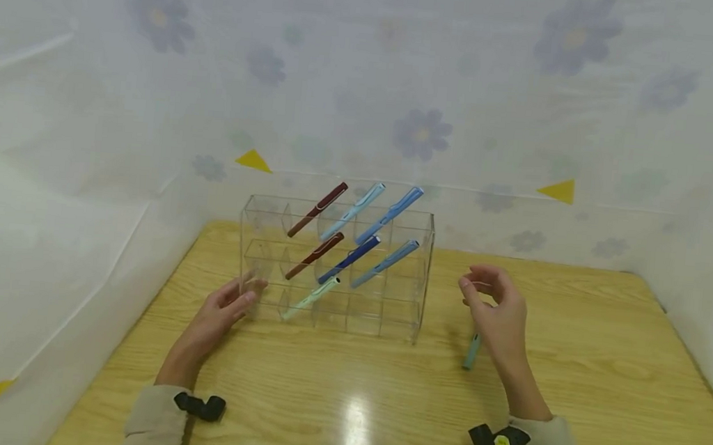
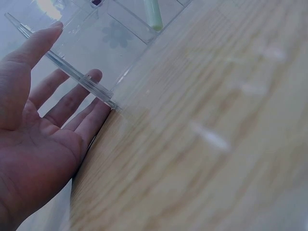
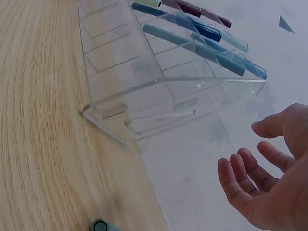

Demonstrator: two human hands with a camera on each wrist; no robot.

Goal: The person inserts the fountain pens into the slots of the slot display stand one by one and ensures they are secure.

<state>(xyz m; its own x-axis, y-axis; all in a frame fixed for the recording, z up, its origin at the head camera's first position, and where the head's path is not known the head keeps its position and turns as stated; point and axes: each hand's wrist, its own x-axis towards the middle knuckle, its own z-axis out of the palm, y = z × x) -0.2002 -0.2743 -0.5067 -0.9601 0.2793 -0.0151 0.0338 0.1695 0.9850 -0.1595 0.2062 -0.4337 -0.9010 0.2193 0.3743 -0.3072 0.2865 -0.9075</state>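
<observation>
A clear acrylic pen rack (image 1: 405,318) stands on the table, with pens slanting in its three tiers. My left hand (image 1: 224,310) holds the rack's left side, thumb in front and fingers behind the panel edge (image 2: 72,72). To the right of the rack, my right hand (image 1: 500,311) hovers above the table, fingers loosely bent and nothing between them (image 3: 274,178). Below it lies a green pen (image 1: 471,352), partly hidden by the hand; one round end of this pen (image 3: 100,225) shows in the right wrist view.
The top tier has a dark red pen (image 1: 318,210), a pale blue one and a blue one. Another dark red pen (image 1: 315,255), a navy pen (image 1: 348,260) and a grey-blue pen (image 1: 384,264) sit mid-tier. A mint pen (image 1: 311,298) leans in the bottom tier. White curtains (image 1: 343,75) surround the table.
</observation>
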